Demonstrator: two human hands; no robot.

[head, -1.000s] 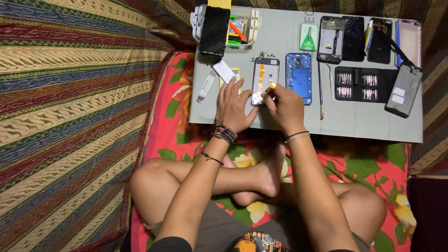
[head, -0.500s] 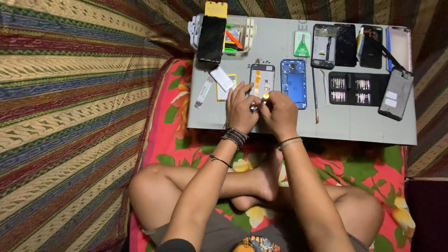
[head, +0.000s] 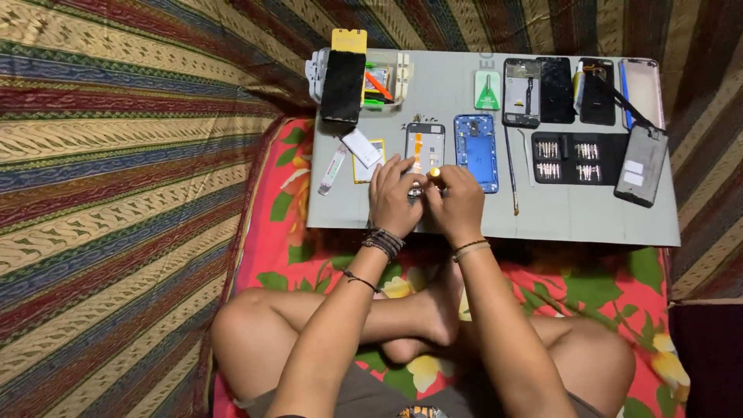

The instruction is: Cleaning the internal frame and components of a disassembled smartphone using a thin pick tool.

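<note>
Here both hands point(head: 427, 197) pinch a yellow-tipped tool point(head: 435, 173) over the opened phone point(head: 425, 149), lying lengthwise away.

A green packet point(head: 487, 90) with a white triangle lies near the board's point(head: 588, 220) far edge; a dark cracked screen point(head: 556, 89) lies just right

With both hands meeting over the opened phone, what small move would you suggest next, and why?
Probably steady the opened phone with the left hand and bring the tool tip down onto it: the right hand holds a yellow-capped tool at the phone's lower edge, and both hands already crowd that spot.
</note>
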